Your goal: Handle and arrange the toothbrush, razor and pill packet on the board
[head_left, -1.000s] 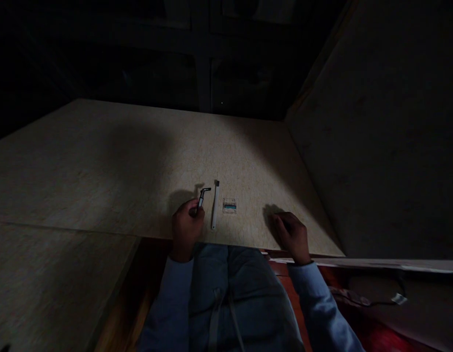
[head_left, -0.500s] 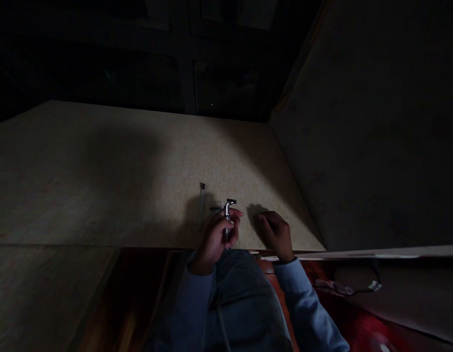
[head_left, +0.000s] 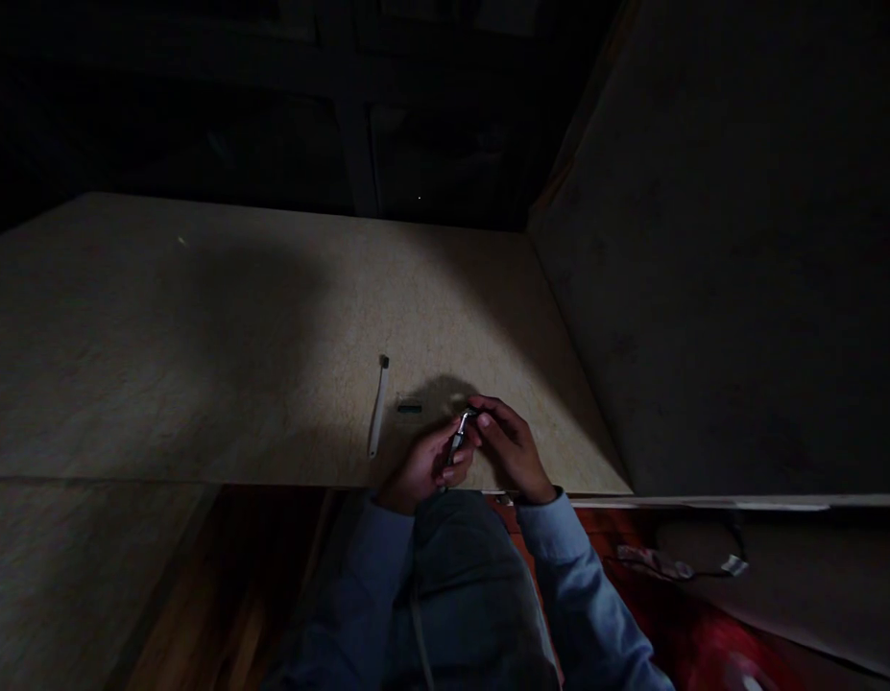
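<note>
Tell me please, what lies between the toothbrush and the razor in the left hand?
A small dark piece lies on the tabletop between toothbrush and razor, in the head view.

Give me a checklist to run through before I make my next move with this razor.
1. Razor held by its handle in the left hand: ok.
2. Right hand up at the razor head: ok, its fingers are there.
3. Razor head firmly seated on the handle: cannot tell, the fingers partly cover it.
4. Toothbrush lying on the table, apart from both hands: ok.
5. Small case on the table, apart from both hands: ok.
6. Good light on the work: not ok, the scene is dim.
</note>
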### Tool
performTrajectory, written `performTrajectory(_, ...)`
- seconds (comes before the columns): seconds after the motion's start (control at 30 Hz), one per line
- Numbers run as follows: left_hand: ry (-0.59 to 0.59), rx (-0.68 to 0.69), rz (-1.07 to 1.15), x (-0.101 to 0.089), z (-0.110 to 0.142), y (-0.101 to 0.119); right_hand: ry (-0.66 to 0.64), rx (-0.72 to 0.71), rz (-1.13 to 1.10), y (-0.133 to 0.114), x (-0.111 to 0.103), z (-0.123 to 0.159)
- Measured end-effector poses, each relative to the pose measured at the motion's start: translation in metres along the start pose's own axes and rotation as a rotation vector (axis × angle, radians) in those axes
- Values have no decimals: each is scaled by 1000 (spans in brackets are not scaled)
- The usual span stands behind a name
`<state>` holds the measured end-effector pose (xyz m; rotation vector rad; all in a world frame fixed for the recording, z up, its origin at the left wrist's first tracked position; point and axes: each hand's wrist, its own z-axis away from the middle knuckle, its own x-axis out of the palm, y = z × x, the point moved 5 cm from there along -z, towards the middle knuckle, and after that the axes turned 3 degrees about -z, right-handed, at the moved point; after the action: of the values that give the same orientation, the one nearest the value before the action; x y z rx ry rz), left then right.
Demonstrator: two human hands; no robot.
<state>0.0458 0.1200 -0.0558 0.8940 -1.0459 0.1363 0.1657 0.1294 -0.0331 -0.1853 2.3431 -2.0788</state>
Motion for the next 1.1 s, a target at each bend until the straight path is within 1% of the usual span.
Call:
performTrajectory(0.1, -15, 18, -17, 2, 5, 2, 5, 46, -62, 6, 0, -2)
performTrajectory(0.2, -14, 10, -45, 5, 8, 2, 44, 57, -96, 7, -3, 3)
performTrajectory(0.3, -18, -18, -79, 5, 11, 0, 51, 57, -126, 5, -5, 7)
performTrajectory(0.43, -38, -36, -111, 4, 12, -2, 39, 62, -170, 5, -5, 10)
performTrajectory(0.63, -56, -18, -164, 3, 13, -3, 8, 92, -247, 10, -4, 13)
performTrajectory(0.9, -81, -5, -236, 8, 14, -1, -58, 15, -286, 6, -3, 15)
performTrajectory(1.0, -72, 5, -246, 8, 15, -1, -47, 12, -268, 6, -3, 15)
performTrajectory(1.1, -61, 0, -262, 9, 16, -1, 6, 52, -255, 12, -5, 15)
